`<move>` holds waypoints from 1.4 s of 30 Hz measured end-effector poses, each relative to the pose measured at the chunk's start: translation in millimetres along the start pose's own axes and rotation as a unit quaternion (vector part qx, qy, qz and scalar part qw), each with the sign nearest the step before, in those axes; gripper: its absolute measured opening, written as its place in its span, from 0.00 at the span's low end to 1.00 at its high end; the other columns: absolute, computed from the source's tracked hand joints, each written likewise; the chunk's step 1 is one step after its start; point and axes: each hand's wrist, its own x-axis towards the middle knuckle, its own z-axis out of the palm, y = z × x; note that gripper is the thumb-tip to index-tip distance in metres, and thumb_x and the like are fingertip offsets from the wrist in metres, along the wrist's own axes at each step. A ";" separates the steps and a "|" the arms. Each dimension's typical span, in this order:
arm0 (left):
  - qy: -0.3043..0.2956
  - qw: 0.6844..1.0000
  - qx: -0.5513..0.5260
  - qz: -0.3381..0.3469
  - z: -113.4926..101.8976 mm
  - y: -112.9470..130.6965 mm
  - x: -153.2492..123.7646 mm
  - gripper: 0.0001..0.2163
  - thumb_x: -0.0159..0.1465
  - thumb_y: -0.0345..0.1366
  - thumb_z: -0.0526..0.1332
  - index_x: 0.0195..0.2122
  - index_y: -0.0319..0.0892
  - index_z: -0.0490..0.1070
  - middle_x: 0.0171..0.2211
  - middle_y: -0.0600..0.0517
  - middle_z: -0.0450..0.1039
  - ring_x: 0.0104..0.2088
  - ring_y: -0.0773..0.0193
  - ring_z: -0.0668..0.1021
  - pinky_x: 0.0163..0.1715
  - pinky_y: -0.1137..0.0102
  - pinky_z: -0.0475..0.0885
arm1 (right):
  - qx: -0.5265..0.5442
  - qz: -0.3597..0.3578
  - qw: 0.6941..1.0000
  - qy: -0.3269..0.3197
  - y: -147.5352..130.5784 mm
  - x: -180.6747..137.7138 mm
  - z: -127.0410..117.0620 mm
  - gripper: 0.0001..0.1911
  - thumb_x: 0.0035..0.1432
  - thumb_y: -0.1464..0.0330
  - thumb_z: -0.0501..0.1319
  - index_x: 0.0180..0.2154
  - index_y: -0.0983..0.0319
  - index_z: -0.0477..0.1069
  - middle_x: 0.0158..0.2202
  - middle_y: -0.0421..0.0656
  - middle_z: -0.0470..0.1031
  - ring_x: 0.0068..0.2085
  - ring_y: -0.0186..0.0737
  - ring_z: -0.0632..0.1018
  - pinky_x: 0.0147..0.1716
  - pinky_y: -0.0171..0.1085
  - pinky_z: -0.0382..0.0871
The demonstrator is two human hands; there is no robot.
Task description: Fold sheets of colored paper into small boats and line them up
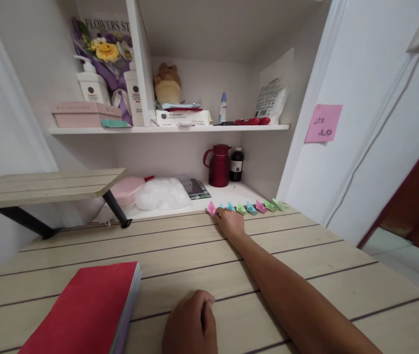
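My right hand (230, 222) is stretched out to the far edge of the wooden table (305, 255), its fingers closed around a small folded paper piece in a row of several coloured folded paper pieces (248, 207). A pink piece (211, 208) sits at the row's left end, just left of my fingers. My left hand (191, 322) rests on the table near me, fingers curled in a loose fist with nothing visible in it. A red stack of paper sheets (87, 309) lies to its left.
A wooden riser shelf (47, 184) on black legs stands at the left. Behind the table are a red kettle (219, 164), a dark bottle (236, 164) and a white bag (161, 193). A shelf above holds bottles, boxes and a toy. A pink note (323, 123) is stuck on the right wall.
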 end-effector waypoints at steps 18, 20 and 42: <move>-0.003 1.000 -0.006 0.006 -2.5 2.8 -1.6 0.14 0.63 0.32 0.48 0.33 0.48 0.74 0.34 0.50 0.79 0.38 0.58 0.78 0.40 0.67 0.66 | 0.152 0.058 0.976 0.145 12.1 -3.5 0.6 0.25 0.71 0.58 0.40 0.47 0.59 0.73 0.36 0.45 0.79 0.36 0.43 0.76 0.33 0.36 0.60; -0.008 1.000 -0.010 0.000 -5.2 4.4 -1.6 0.14 0.63 0.32 0.48 0.33 0.48 0.74 0.34 0.51 0.80 0.39 0.59 0.78 0.40 0.67 0.66 | 0.183 0.064 0.966 0.174 16.9 -4.0 -0.7 0.27 0.71 0.59 0.37 0.49 0.60 0.72 0.38 0.46 0.79 0.36 0.42 0.76 0.34 0.35 0.61; 0.000 0.999 -0.042 -0.009 -15.6 15.1 -6.7 0.13 0.64 0.31 0.49 0.33 0.47 0.74 0.36 0.53 0.80 0.39 0.61 0.78 0.40 0.68 0.66 | 0.357 -0.142 0.920 0.076 -33.9 -41.9 -25.4 0.16 0.65 0.59 0.52 0.36 0.61 0.74 0.23 0.38 0.73 0.26 0.36 0.72 0.30 0.33 0.62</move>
